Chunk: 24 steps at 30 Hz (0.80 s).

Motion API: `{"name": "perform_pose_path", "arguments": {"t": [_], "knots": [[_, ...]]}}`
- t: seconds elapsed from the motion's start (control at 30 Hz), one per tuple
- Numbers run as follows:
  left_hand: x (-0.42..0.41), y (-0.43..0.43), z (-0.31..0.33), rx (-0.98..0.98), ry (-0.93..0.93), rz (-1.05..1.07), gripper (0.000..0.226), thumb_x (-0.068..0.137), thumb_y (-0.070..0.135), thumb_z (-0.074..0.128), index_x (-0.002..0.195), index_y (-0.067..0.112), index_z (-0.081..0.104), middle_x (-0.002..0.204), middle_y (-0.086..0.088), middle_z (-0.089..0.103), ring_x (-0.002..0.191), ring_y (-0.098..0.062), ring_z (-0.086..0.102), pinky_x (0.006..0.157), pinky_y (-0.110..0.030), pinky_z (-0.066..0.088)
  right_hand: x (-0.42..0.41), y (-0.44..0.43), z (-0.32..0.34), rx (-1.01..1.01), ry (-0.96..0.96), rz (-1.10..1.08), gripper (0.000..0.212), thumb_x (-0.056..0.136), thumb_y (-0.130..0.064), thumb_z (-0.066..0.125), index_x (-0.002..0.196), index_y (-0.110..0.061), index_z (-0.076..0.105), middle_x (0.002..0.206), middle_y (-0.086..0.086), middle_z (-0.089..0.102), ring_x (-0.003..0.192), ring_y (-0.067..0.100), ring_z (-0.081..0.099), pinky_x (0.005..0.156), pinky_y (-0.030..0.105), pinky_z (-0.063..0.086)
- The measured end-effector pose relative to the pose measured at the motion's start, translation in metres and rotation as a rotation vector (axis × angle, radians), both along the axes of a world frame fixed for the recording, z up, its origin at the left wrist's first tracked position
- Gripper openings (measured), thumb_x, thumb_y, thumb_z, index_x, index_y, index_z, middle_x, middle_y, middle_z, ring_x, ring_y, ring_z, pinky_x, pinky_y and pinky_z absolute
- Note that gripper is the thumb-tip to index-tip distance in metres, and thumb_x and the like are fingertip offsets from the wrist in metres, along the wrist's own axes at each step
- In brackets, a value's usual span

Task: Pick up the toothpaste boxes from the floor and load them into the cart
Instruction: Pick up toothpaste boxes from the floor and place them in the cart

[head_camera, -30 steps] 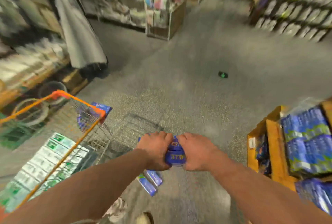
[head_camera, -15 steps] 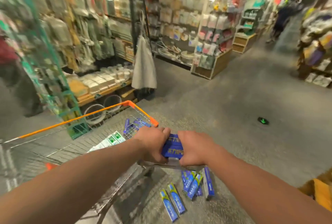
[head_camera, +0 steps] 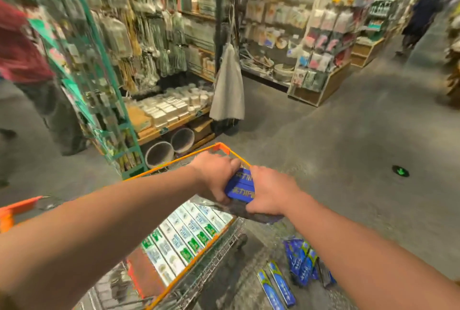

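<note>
Both hands are clamped on one bundle: the left hand (head_camera: pixel 216 175) and the right hand (head_camera: pixel 271 193) squeeze a stack of blue toothpaste boxes (head_camera: pixel 241 185) between them, fingers curled around its ends. The stack hangs over the far right corner of the cart (head_camera: pixel 159 167), just inside its orange rim and above the basket. Down in the wire basket lies a neat row of white and green boxes (head_camera: pixel 185 237), packed side by side. More blue boxes lie on the floor (head_camera: pixel 336 135) to the right of the cart: a loose heap (head_camera: pixel 298 261) under the right forearm and two single boxes (head_camera: pixel 276 284) side by side nearer the cart. A small green marker (head_camera: pixel 400 170) sits on the floor well off to the right. A grey cloth (head_camera: pixel 227 85) hangs at the shelf end beyond the cart.
</note>
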<state>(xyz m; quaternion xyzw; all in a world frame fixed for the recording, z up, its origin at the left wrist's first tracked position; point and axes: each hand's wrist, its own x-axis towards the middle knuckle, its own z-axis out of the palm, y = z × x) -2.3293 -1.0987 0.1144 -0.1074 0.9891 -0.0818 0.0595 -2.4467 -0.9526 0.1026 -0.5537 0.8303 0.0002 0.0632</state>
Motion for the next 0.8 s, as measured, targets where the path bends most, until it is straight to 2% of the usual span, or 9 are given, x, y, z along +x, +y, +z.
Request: {"name": "perform_pose_path", "arguments": {"t": [0.1, 0.17, 0.23, 0.33, 0.47, 0.53, 0.67, 0.8], "knots": [[-0.016, -0.036, -0.008, -0.001, 0.003, -0.034, 0.073, 0.065, 0.077, 0.069, 0.109, 0.023, 0.046, 0.102, 0.002, 0.059, 0.093, -0.024, 0.062, 0.075, -0.034, 0.045, -0.014, -0.033, -0.006, -0.005, -0.007, 0.005, 0.062, 0.067, -0.049, 0.078, 0.112, -0.019, 0.048, 0.112, 0.002, 0.061, 0.101, 0.03, 0.065, 0.074, 0.036, 0.044], [-0.032, -0.059, -0.014, 0.015, -0.007, -0.024, 0.074, 0.067, 0.076, 0.069, 0.114, 0.023, 0.047, 0.106, 0.002, 0.058, 0.098, -0.022, 0.059, 0.084, -0.036, 0.048, -0.031, -0.057, -0.013, -0.015, -0.009, 0.004, 0.061, 0.067, -0.049, 0.077, 0.109, -0.019, 0.046, 0.109, 0.002, 0.06, 0.1, 0.03, 0.065, 0.072, 0.036, 0.041], [-0.052, -0.08, -0.021, 0.008, -0.025, -0.008, 0.077, 0.067, 0.075, 0.071, 0.119, 0.023, 0.047, 0.111, 0.002, 0.057, 0.103, -0.021, 0.057, 0.09, -0.036, 0.046, -0.052, -0.082, -0.024, -0.032, -0.03, 0.0, 0.061, 0.066, -0.047, 0.078, 0.108, -0.018, 0.045, 0.107, 0.002, 0.061, 0.098, 0.03, 0.065, 0.071, 0.035, 0.042], [-0.085, -0.115, -0.033, 0.0, -0.059, 0.034, 0.08, 0.065, 0.075, 0.074, 0.121, 0.025, 0.046, 0.113, 0.004, 0.057, 0.105, -0.02, 0.057, 0.091, -0.037, 0.045, -0.086, -0.122, -0.041, -0.042, -0.084, 0.0, 0.063, 0.067, -0.046, 0.078, 0.112, -0.016, 0.046, 0.11, 0.004, 0.061, 0.102, 0.031, 0.064, 0.076, 0.037, 0.046], [-0.125, -0.16, -0.059, -0.007, -0.156, 0.077, 0.103, 0.06, 0.076, 0.08, 0.138, 0.023, 0.039, 0.129, 0.003, 0.054, 0.118, -0.022, 0.054, 0.105, -0.042, 0.041, -0.122, -0.17, -0.072, -0.018, -0.171, -0.009, 0.066, 0.072, -0.044, 0.078, 0.119, -0.014, 0.044, 0.116, 0.006, 0.06, 0.109, 0.031, 0.063, 0.083, 0.039, 0.049], [-0.138, -0.178, -0.077, -0.017, -0.213, 0.079, 0.106, 0.061, 0.069, 0.082, 0.143, 0.02, 0.036, 0.134, 0.001, 0.05, 0.122, -0.024, 0.051, 0.111, -0.044, 0.036, -0.132, -0.188, -0.093, -0.005, -0.19, -0.014, 0.067, 0.073, -0.043, 0.077, 0.122, -0.013, 0.044, 0.121, 0.007, 0.06, 0.113, 0.031, 0.062, 0.087, 0.04, 0.05], [-0.156, -0.208, -0.125, 0.035, -0.304, 0.074, 0.085, 0.071, 0.038, 0.08, 0.143, 0.019, 0.039, 0.133, -0.002, 0.052, 0.128, -0.025, 0.049, 0.119, -0.047, 0.026, -0.142, -0.214, -0.144, 0.026, -0.213, -0.04, 0.067, 0.075, -0.046, 0.077, 0.124, -0.015, 0.043, 0.126, 0.008, 0.061, 0.118, 0.03, 0.062, 0.091, 0.038, 0.05], [-0.174, -0.233, -0.184, 0.049, -0.341, 0.002, 0.078, 0.072, 0.03, 0.08, 0.14, 0.02, 0.043, 0.13, -0.002, 0.058, 0.127, -0.025, 0.052, 0.12, -0.044, 0.02, -0.147, -0.23, -0.2, 0.083, -0.277, -0.123, 0.068, 0.078, -0.045, 0.076, 0.126, -0.015, 0.04, 0.129, 0.008, 0.058, 0.121, 0.029, 0.06, 0.094, 0.038, 0.048]]}}
